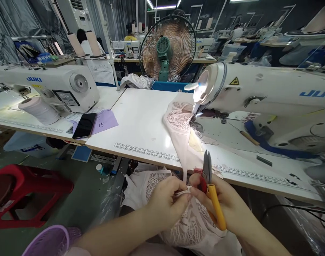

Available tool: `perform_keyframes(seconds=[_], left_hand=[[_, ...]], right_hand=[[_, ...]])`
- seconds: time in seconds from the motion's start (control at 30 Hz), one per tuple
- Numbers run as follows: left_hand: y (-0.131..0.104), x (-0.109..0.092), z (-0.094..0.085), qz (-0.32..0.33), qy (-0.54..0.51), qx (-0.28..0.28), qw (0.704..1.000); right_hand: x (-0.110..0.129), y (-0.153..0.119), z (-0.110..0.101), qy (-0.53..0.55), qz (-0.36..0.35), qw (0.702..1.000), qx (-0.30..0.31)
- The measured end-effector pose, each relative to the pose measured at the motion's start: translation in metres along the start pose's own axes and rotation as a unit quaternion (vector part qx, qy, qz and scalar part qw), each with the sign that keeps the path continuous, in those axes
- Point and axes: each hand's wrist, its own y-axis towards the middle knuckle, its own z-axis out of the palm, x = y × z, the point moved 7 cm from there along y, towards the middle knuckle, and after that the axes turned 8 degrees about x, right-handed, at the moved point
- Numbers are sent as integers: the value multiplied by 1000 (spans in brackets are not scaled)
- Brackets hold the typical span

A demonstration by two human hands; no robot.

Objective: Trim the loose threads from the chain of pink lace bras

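Just below the table's front edge, my left hand (pixel 169 201) pinches a thin pale pink strap (pixel 182 192) between thumb and fingertips. My right hand (pixel 221 199) is closed around scissors (pixel 216 206) with yellow handles, their blades upright, while its thumb and fingertip also pinch the strap. Something red shows beside the blades; I cannot tell what it is. A pale pink lace bra (pixel 178 120) lies under the sewing machine's needle area, and its band hangs down to my hands. More lace bra pieces (pixel 182 231) lie beneath my hands, partly hidden by them.
The right sewing machine (pixel 264 85) stands over the white table (pixel 141 121). At left are another sewing machine (pixel 45 83), a thread cone (pixel 40 110) and a phone (pixel 84 125) on purple paper. A fan (pixel 164 46), red stool (pixel 40 192) and purple basket (pixel 49 241) surround the workplace.
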Motion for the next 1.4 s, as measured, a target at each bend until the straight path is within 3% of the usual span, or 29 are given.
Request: perform_keyframes(seconds=[0.17,0.27,0.47,0.63,0.87,1.03,1.13,1.27,1.4], left_hand=[[1,17,-11,-115,-122,-9,986],[1,22,-25,-149,-169,-24,974],[0,41,-46,-168,-204,-77,961],[-2,48,-56,-163,-218,-108,956],[-15,40,-74,-167,-173,-120,963],[-12,73,-66,-225,-174,-88,954],[-8,90,-63,-221,-193,-96,951],[-6,97,-62,-213,-206,-101,950],[-9,96,-65,-209,-214,-103,948]], right_hand=[[-11,-1,5,-74,13,994,76],[-29,-10,12,-111,28,988,102],[-52,-25,24,-50,69,995,52],[-54,-31,26,-9,86,996,17],[-44,-43,54,93,99,987,85],[-51,-41,49,-53,36,996,62],[-57,-47,39,-109,8,992,66],[-60,-64,38,-208,-43,972,100],[-70,-77,44,-242,-35,966,89]])
